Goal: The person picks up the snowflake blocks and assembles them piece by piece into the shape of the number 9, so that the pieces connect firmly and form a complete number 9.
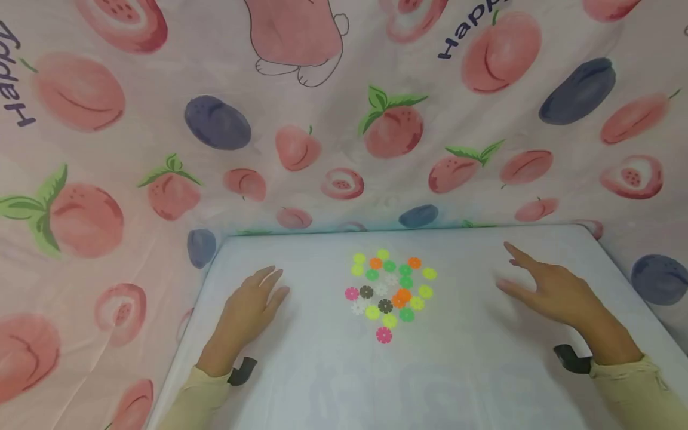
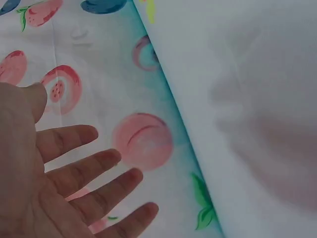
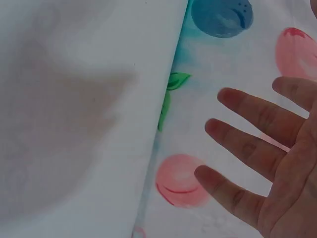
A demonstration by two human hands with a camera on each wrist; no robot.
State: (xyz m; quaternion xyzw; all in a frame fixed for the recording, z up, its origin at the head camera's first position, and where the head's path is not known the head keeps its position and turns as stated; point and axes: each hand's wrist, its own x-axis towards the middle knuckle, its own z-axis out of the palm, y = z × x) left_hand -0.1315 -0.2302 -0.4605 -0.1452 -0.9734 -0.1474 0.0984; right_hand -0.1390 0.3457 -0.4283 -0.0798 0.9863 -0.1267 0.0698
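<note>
"Cream-sleeved, item one: left hand (image 1: 244, 310), bare, fingers apart, nothing held. Item two: right hand (image 1: 559, 292), also bare, fingers apart, nothing held."

"Position of the notched discs (image 1: 385, 306)?"

"Loose cluster between the two hands, touched by neither: to the right of the left hand, to the left of the right."

"Count, by colour?"

"Yellow discs (image 1: 425, 292), eight. Green discs (image 1: 407, 315), five. White discs (image 1: 358, 307), three. Dark discs (image 1: 366, 292), two. Pink discs (image 1: 384, 335), two: one at the cluster's left edge, one at its near end. Orange discs (image 1: 414, 263), at least three; one orange clump seems overlapped, so the total cannot be told."

"Support?"

"One white tabletop (image 1: 322, 370)."

"Further out?"

"Black wrist pieces (image 1: 243, 371), two, one per wrist. Behind the tabletop and along its sides, pale cloth (image 1: 322, 107) printed with peaches and dark blue fruit."
</note>
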